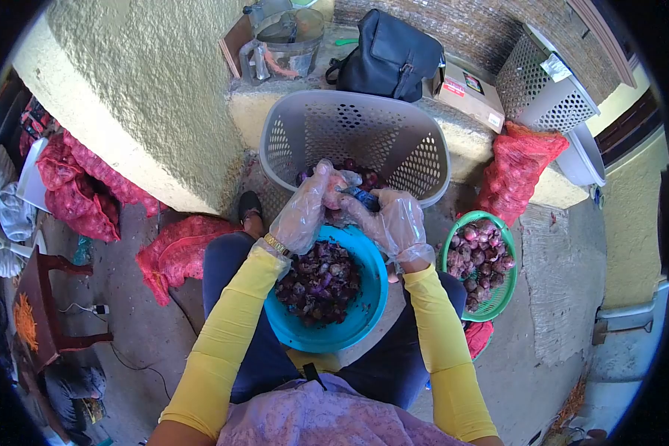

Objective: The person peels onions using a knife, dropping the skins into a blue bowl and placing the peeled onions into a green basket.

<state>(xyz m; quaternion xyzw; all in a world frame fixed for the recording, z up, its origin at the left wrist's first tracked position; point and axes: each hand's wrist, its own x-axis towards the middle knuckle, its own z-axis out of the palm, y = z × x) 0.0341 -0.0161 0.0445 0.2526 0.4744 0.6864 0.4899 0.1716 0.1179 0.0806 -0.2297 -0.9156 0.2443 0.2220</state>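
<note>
Both my hands wear clear plastic gloves and meet over the near rim of the grey basket [279,141]. My left hand [305,212] is closed, its fingertips against those of my right; what it holds is hidden by fingers and glove glare. My right hand [396,223] is curled at a small dark blue object [361,198], too covered to name. Below them a blue basin [375,282] between my knees holds a heap of dark purple onion skins [320,282]. Red onions [369,178] lie in the basket behind my hands.
At right stands a green basket [514,275] of red onions, with a full red mesh sack [524,171] behind. More mesh sacks [182,253] lie at left, near a small wooden table [48,305]. A black backpack [394,56] and a cardboard box [468,93] sit on the ledge.
</note>
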